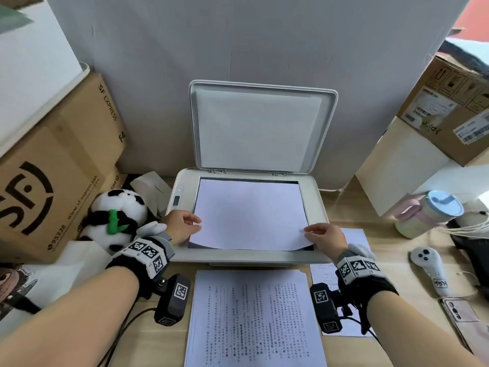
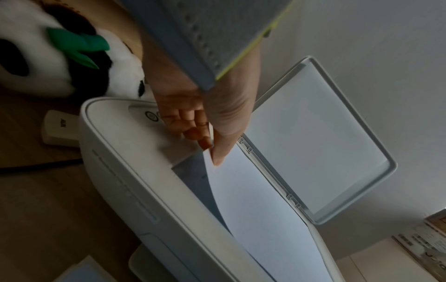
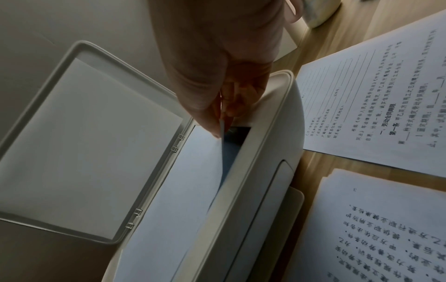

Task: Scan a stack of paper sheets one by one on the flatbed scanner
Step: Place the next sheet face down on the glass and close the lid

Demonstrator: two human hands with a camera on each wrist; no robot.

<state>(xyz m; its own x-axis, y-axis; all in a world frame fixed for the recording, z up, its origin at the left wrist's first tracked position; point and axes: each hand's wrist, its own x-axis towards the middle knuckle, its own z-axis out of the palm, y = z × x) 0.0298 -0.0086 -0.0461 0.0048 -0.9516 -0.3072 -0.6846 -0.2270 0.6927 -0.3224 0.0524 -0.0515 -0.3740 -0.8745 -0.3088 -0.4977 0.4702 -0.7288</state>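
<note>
A white flatbed scanner (image 1: 318, 207) stands at the back of the desk with its lid (image 1: 260, 128) raised. A blank-side-up paper sheet (image 1: 250, 215) lies over the glass, its near edge lifted. My left hand (image 1: 185, 225) pinches the sheet's near left corner (image 2: 210, 156). My right hand (image 1: 321, 235) pinches the near right corner (image 3: 220, 126). A stack of printed sheets (image 1: 255, 321) lies in front of the scanner. One separate printed sheet (image 1: 352, 237) lies on the desk to the right, under my right wrist.
A plush panda (image 1: 116, 218) and cardboard boxes (image 1: 53, 165) crowd the left. At right are more boxes (image 1: 449, 109), a lidded cup (image 1: 428, 213), a white controller (image 1: 430, 266) and cables. A wall stands behind the scanner.
</note>
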